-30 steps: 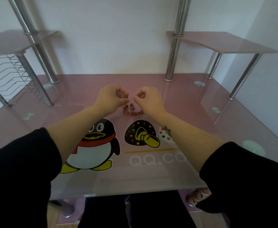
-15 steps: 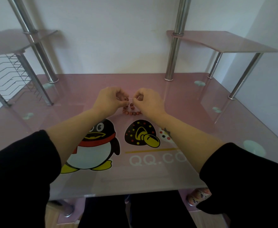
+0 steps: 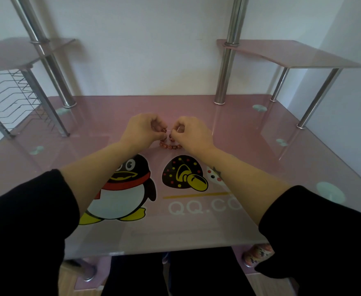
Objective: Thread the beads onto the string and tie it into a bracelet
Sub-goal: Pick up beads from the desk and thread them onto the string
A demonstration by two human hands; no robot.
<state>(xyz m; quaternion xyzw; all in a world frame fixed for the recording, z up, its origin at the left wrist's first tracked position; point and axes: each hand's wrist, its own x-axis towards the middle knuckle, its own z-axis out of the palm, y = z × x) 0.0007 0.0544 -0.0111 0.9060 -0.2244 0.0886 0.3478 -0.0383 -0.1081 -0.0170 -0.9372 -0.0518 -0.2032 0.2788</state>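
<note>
Forearms reach out over the white "QQ.CO" lettering (image 3: 203,207) on the pink glass desk (image 3: 250,129), left hand (image 3: 142,131) and right hand (image 3: 193,133) close together, fingers curled, each pinching the thin pale string (image 3: 170,130) taut between them, small reddish-brown round beads (image 3: 171,146) drooping in a loop just below.

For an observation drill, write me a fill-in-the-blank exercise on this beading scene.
The left hand and right hand pinch a thin ___ between them.
Below the beads, the glass desk is ___.
Beneath the left forearm, the desk shows a cartoon ___.
Missing: string; pink; penguin.
</note>
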